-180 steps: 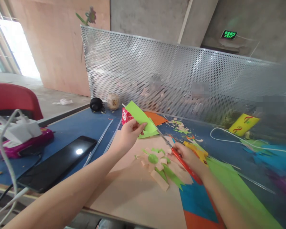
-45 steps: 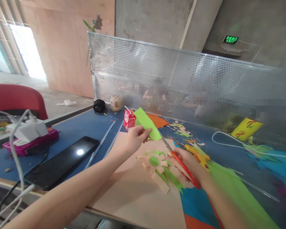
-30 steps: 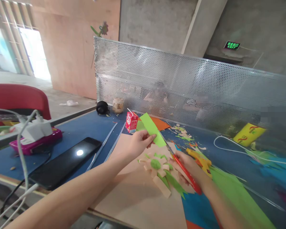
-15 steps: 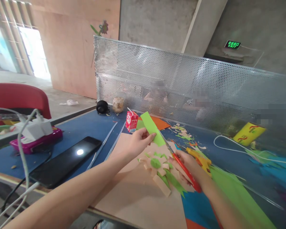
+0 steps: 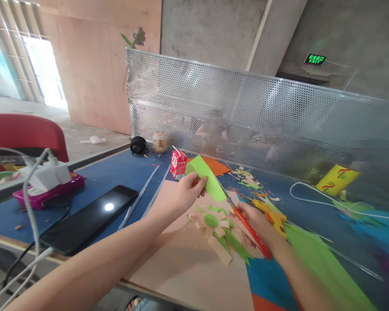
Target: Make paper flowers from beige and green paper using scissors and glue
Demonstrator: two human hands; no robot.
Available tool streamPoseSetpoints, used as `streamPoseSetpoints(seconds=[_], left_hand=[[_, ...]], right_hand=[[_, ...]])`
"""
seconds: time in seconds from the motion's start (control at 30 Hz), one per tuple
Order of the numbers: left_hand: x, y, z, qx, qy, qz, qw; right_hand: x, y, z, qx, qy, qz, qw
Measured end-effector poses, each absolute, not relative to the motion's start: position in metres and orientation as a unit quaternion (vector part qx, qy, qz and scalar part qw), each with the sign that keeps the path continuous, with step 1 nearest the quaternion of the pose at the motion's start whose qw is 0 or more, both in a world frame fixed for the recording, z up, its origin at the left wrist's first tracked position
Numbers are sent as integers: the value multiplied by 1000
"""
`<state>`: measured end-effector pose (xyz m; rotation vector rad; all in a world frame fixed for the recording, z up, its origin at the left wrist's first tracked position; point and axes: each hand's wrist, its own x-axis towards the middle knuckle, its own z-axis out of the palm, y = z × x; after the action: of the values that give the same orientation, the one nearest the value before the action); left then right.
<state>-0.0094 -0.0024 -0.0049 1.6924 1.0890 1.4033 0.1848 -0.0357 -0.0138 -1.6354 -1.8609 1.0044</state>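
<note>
Flat, smooth green paper strip (image 5: 207,183) pinched in left hand (image 5: 188,192) fingers; red-handled scissors (image 5: 243,220) gripped by right hand (image 5: 254,220), blades at strip's edge.

Paper strip (image 5: 207,181) held up above the table (image 5: 116,172), between left hand (image 5: 188,193) and scissors (image 5: 246,224) in right hand (image 5: 253,222). Paper flower (image 5: 214,224) on sheet below them. Carton (image 5: 178,164) behind strip; phone (image 5: 87,218) far left; mesh screen (image 5: 246,121) at back.
</note>
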Motion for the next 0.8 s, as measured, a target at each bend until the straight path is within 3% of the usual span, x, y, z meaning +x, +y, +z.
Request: streamPoseSetpoints(seconds=[0.47, 0.8], left_hand=[[-10, -1, -5, 650, 410, 538, 346], [-8, 1, -13, 662, 408, 519, 354]], right_hand=[[181, -37, -13, -591, -694, 339, 230], [180, -39, -13, -575, -681, 382, 246]])
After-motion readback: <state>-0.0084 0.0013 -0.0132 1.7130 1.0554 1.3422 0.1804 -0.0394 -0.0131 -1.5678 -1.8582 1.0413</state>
